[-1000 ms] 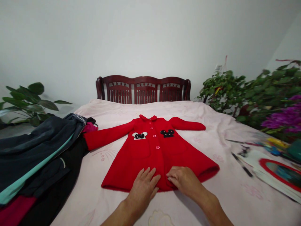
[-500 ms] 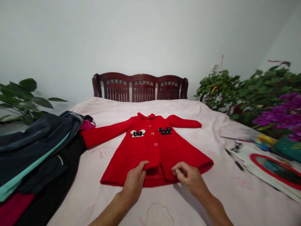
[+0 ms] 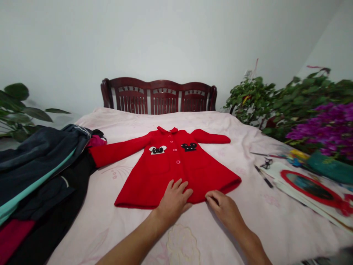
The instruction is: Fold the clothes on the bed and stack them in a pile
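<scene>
Pink bedsheet [image 3: 248, 147] covers the bed, a dark clothes pile [image 3: 41, 173] at its left edge; the red coat [image 3: 176, 173] lies spread flat mid-bed; left hand [image 3: 174, 200] presses flat, fingers spread, on its hem; right hand [image 3: 224, 208] pinches the hem just beside
</scene>
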{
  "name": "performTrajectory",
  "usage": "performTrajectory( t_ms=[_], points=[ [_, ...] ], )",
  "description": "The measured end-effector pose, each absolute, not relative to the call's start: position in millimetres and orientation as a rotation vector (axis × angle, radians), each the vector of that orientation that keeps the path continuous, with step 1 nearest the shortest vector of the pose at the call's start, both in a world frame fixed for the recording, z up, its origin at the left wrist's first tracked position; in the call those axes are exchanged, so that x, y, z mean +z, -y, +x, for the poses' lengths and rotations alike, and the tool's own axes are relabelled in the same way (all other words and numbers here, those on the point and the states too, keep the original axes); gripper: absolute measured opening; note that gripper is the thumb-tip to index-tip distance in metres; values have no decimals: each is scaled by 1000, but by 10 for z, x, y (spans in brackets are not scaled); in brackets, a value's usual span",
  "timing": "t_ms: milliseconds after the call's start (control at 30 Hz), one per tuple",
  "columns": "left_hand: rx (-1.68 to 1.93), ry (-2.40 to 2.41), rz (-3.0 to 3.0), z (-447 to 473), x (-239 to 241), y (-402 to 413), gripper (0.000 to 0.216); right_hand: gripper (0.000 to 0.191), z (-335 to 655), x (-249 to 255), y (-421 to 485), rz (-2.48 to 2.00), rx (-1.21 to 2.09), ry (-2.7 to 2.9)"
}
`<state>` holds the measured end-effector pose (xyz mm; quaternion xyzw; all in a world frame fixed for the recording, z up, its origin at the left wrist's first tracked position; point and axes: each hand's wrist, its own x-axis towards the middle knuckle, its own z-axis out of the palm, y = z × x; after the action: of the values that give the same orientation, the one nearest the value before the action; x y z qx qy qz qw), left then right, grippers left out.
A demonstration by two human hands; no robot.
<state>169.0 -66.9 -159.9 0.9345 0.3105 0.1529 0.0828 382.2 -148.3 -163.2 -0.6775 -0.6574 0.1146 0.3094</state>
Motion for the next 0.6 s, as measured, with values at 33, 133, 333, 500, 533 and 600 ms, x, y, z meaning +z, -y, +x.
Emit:
performTrajectory(
  t_ms=[33,133,333,500,533,600],
  points=[
    [451,-988,2760,1743,-1579,654,36,27,3818,-1631,1480,-1790,278,1749],
    [466,-1119,2652,1843,-1504,598,17,27,3818,-1621,1496,-1769,224,1755],
    [510,-1412,2436,1864,-1461,532,25,27,3811,-1666,1529,-1750,107,1773],
    [581,-1445,2375,1862,-1538,547,25,27,3745,-1680,1497,-1748,1,1944],
    [597,-1439,2371,1860,-1552,553,25,26,3726,-1677,1491,-1760,-44,1981],
    [635,-1416,2374,1854,-1577,564,24,26,3692,-1679,1481,-1800,-176,2039]
  ],
)
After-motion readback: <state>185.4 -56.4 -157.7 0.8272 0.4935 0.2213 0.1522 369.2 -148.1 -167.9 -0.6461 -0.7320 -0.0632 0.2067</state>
